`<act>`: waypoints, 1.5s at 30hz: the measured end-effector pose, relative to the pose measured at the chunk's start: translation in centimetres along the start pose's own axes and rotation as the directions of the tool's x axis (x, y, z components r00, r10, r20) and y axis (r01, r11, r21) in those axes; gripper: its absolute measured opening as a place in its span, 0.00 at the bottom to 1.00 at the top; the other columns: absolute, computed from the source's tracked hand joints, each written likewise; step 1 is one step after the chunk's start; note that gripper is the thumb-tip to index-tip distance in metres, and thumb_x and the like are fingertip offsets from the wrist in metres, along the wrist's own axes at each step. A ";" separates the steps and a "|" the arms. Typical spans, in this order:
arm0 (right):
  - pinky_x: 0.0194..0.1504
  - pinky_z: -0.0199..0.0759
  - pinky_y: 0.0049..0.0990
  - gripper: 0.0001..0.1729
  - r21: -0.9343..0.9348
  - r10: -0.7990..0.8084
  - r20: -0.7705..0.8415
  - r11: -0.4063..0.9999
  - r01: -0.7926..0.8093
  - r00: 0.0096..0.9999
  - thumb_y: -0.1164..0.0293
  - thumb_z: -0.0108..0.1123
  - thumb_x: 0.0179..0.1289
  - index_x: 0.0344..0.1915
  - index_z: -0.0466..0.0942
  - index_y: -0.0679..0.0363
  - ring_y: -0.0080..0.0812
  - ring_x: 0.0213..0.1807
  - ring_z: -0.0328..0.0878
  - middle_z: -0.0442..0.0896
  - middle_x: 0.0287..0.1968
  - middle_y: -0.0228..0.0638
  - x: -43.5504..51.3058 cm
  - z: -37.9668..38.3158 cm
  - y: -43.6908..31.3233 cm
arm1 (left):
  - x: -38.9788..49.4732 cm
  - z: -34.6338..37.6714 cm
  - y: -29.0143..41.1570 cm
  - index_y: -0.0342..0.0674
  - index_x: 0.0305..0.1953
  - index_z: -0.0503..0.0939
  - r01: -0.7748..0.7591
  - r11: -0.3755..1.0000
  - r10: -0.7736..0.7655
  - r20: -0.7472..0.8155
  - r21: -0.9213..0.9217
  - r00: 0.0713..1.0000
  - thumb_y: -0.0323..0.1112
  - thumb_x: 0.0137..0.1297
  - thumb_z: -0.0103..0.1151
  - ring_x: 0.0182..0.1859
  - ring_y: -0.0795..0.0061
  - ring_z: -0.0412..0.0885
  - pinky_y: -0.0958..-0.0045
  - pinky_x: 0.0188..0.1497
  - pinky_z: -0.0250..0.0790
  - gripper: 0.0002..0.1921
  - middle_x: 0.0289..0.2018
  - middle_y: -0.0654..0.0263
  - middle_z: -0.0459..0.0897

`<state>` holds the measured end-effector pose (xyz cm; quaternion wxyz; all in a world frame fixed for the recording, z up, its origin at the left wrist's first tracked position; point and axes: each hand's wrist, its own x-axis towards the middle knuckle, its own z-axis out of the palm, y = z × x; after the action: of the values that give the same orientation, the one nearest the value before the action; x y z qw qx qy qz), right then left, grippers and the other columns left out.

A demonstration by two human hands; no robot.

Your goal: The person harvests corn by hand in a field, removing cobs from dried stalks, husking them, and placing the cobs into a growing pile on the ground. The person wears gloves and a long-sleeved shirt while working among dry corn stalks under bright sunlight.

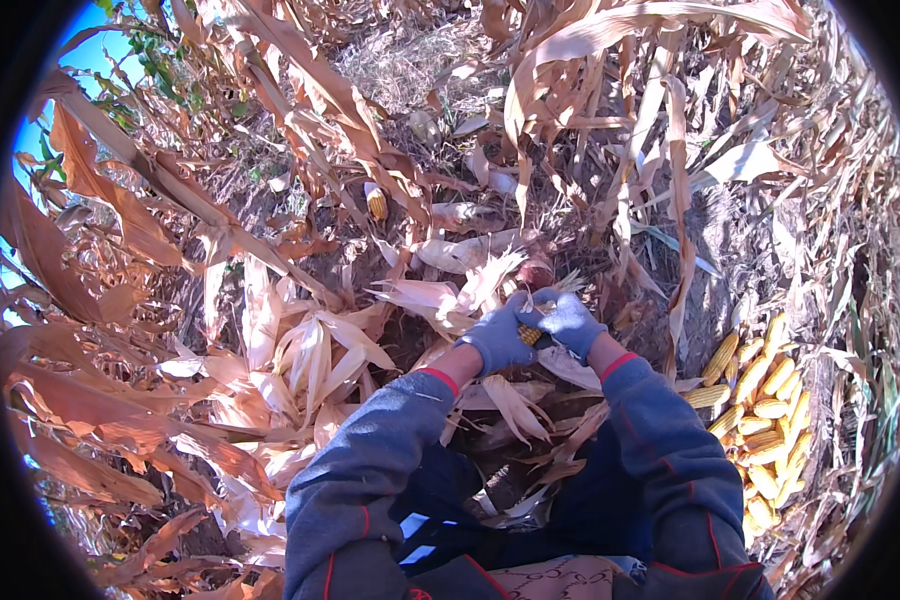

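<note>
Both my hands wear blue-grey gloves and meet at an ear of corn (529, 334) in front of my knees. My left hand (499, 334) wraps the ear, whose yellow kernels show between the gloves. At its top end, the fingers of my right hand (572, 322) close on pale husk (568, 283). My hands cover much of the ear. Peeled, pale husks (506, 405) lie beneath my forearms. Just beyond my hands rests an ear still in its husk (461, 253).
A heap of bare yellow corn ears (769, 409) lies on the ground at my right. Loose husks (315, 352) pile up at my left. A partly husked ear (376, 202) lies farther ahead. Dry, leaning corn stalks (172, 187) reach in from the left; dry leaves (675, 187) hang ahead.
</note>
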<state>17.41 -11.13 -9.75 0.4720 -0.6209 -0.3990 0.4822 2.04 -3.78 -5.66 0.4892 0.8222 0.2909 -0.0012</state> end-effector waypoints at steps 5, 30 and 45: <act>0.40 0.70 0.27 0.17 -0.259 -0.186 -0.014 0.950 0.176 0.982 0.66 0.70 0.49 0.34 0.76 0.65 0.25 0.35 0.77 0.81 0.32 0.39 -1.0 -3.8 -1.2 | 0.5 -1.4 -1.7 0.44 0.53 0.73 -0.031 0.935 -0.036 0.181 0.353 0.983 0.44 0.44 0.65 0.47 0.57 0.79 0.64 0.52 0.70 0.30 0.44 0.53 0.80; 0.58 0.63 0.35 0.28 -0.878 -0.029 0.061 0.475 0.068 0.998 0.64 0.62 0.53 0.55 0.68 0.51 0.43 0.60 0.66 0.66 0.61 0.38 8.1 -7.1 1.5 | 0.8 -4.9 -23.4 0.52 0.54 0.76 0.030 0.605 -0.707 0.518 0.796 0.482 0.47 0.53 0.54 0.53 0.57 0.76 0.61 0.55 0.66 0.25 0.51 0.60 0.78; 0.55 0.66 0.40 0.36 -0.805 0.641 0.576 0.553 0.214 0.507 0.49 0.61 0.51 0.56 0.68 0.57 0.48 0.56 0.71 0.75 0.54 0.49 0.9 3.8 15.0 | 7.1 -4.5 -24.2 0.45 0.52 0.71 0.101 0.553 -0.064 -0.079 0.827 0.995 0.31 0.49 0.55 0.55 0.60 0.69 0.56 0.54 0.62 0.23 0.49 0.60 0.72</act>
<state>14.55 -13.03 -24.90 -0.1882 -0.5017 -0.6483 0.5409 -4.96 11.78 -24.81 0.0381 0.9410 0.3037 -0.1446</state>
